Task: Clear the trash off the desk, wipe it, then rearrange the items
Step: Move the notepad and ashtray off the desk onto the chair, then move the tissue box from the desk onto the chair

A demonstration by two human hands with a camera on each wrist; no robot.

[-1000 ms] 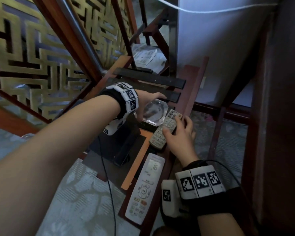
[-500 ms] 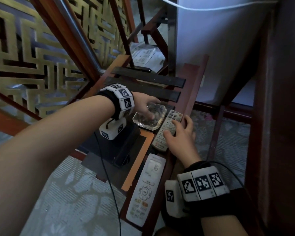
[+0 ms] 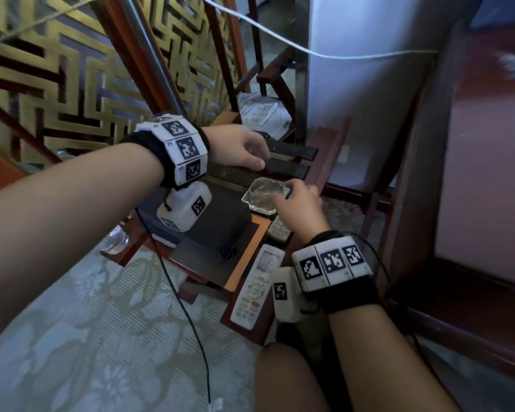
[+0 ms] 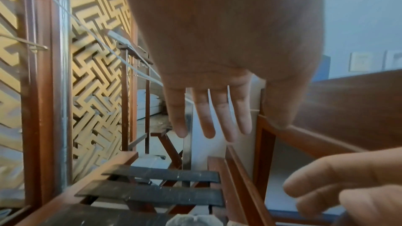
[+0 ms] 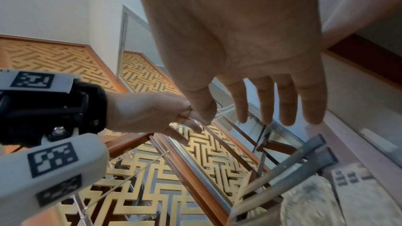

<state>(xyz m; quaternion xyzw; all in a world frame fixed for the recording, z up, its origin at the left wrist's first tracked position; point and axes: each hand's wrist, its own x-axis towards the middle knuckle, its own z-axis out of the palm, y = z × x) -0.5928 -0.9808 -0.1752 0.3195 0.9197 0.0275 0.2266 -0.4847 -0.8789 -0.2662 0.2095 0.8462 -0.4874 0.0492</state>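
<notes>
Head view downward; wrist views close.

Small grey remote (image 3: 278,230) mostly hidden under right hand (image 3: 301,209).

Both forearms reach forward, each wrist banded. The left hand (image 3: 238,150) hovers palm down, fingers (image 4: 219,109) straight and slightly spread. The right hand (image 3: 301,208) sits nearer, fingers (image 5: 282,99) extended and relaxed, holding nothing.
</notes>
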